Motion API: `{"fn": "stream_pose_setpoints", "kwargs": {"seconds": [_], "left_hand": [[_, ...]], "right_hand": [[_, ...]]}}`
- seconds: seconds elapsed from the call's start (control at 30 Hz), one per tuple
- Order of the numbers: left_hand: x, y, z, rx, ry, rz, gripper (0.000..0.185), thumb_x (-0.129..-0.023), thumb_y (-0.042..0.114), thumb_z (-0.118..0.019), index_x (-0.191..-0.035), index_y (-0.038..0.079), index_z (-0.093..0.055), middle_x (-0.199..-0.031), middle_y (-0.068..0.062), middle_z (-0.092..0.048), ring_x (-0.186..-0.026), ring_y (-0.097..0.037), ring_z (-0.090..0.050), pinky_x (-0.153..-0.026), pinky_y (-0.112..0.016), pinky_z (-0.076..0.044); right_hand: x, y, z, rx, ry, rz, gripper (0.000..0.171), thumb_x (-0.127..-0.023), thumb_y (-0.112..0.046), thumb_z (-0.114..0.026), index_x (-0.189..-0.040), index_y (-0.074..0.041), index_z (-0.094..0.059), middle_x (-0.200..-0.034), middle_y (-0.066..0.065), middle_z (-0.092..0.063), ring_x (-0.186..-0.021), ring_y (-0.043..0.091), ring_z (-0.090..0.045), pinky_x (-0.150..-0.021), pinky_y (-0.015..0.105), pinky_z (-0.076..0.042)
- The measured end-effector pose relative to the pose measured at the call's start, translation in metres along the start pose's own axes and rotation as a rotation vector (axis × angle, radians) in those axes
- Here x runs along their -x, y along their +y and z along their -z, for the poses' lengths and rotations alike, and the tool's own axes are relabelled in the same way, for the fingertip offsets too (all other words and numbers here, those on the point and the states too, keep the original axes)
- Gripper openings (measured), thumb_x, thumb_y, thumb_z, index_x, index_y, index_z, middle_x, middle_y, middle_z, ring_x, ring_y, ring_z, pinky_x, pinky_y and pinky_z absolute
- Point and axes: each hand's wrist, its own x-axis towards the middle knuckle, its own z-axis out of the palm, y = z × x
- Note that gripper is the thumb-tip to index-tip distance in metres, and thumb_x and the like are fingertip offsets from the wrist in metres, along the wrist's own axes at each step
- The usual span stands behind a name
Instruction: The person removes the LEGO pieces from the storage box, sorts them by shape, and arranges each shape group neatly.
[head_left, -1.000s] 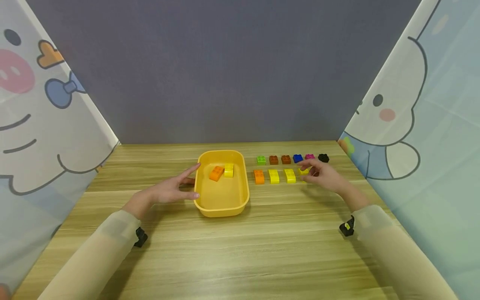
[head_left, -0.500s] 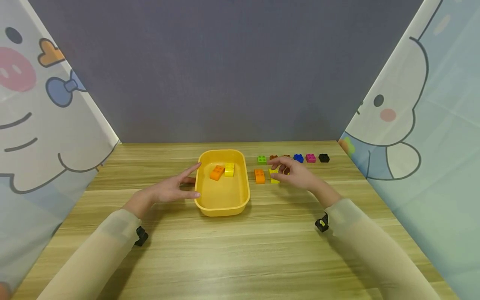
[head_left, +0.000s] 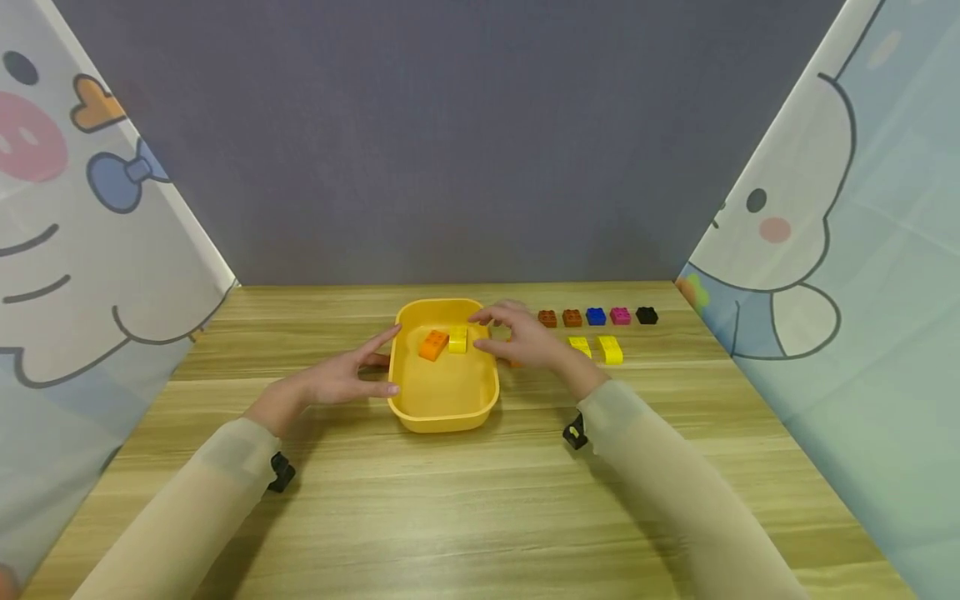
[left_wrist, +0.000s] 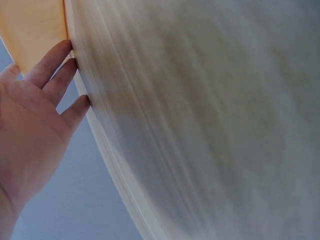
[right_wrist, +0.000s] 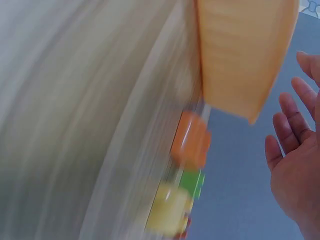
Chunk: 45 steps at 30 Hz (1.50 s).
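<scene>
Yellow tray (head_left: 420, 417): long axis ran near-to-far on desk (head_left: 480, 500). Left hand (head_left: 341, 379), fingers straight, touched its left wall; right hand (head_left: 525, 337), fingers relaxed and empty, hovered at its right rim.

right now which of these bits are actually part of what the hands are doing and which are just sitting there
In hand:
- yellow tub, left hand touching its side, right hand open over its right rim
- orange brick and yellow brick inside it

Lying about on the table:
- two yellow bricks
- brown pair, blue brick, pink brick, black brick
</scene>
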Motion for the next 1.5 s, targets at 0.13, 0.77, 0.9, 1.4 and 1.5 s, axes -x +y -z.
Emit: {"fn": "stream_pose_setpoints", "kwargs": {"seconds": [0.13,0.77,0.9,1.4,1.5], "left_hand": [[0.0,0.0,0.0,0.004,-0.002,0.0,0.11,-0.099,0.059,-0.077,-0.178,0.04,-0.002,-0.169,-0.022,-0.05,-0.159,-0.054,-0.038,-0.124,-0.08,-0.03],[0.0,0.0,-0.001,-0.006,-0.007,0.0,0.11,-0.1,0.06,-0.076,-0.177,0.042,-0.001,-0.169,-0.022,-0.049,-0.159,-0.054,-0.039,-0.121,-0.08,-0.034],[0.0,-0.002,0.0,0.0,-0.008,0.002,0.11,-0.1,0.059,-0.077,-0.177,0.043,0.0,-0.17,-0.022,-0.049,-0.159,-0.054,-0.038,-0.121,-0.08,-0.034],[-0.002,-0.003,0.001,-0.019,-0.014,-0.014,0.109,-0.101,0.058,-0.075,-0.178,0.037,-0.001,-0.168,-0.021,-0.051,-0.158,-0.054,-0.04,-0.121,-0.078,-0.035],[-0.002,-0.003,0.001,-0.028,-0.011,-0.015,0.108,-0.101,0.058,-0.075,-0.178,0.038,-0.001,-0.168,-0.021,-0.051,-0.158,-0.054,-0.041,-0.121,-0.079,-0.036]], "right_hand": [[-0.021,-0.007,-0.012,0.069,-0.019,0.037,0.046,-0.107,-0.032,-0.073,-0.149,-0.013,-0.066,-0.147,0.016,-0.065,-0.137,0.042,-0.056,-0.118,0.062,-0.041],[-0.066,-0.014,-0.042,0.204,-0.035,-0.079,0.043,-0.107,-0.035,-0.075,-0.145,-0.015,-0.07,-0.134,0.005,-0.071,-0.125,0.025,-0.063,-0.12,0.051,-0.033],[-0.067,-0.011,-0.047,0.347,-0.058,-0.076,0.045,-0.106,-0.041,-0.075,-0.147,-0.022,-0.07,-0.141,-0.001,-0.071,-0.139,0.024,-0.06,-0.125,0.051,-0.032],[-0.066,-0.015,-0.05,0.483,-0.184,-0.069,0.044,-0.096,-0.06,-0.081,-0.136,-0.043,-0.076,-0.149,-0.006,-0.066,-0.15,0.028,-0.047,-0.134,0.059,-0.021],[-0.066,-0.015,-0.049,0.479,-0.196,-0.059,0.043,-0.094,-0.059,-0.083,-0.134,-0.045,-0.076,-0.15,-0.008,-0.066,-0.15,0.027,-0.047,-0.135,0.059,-0.017]]}}
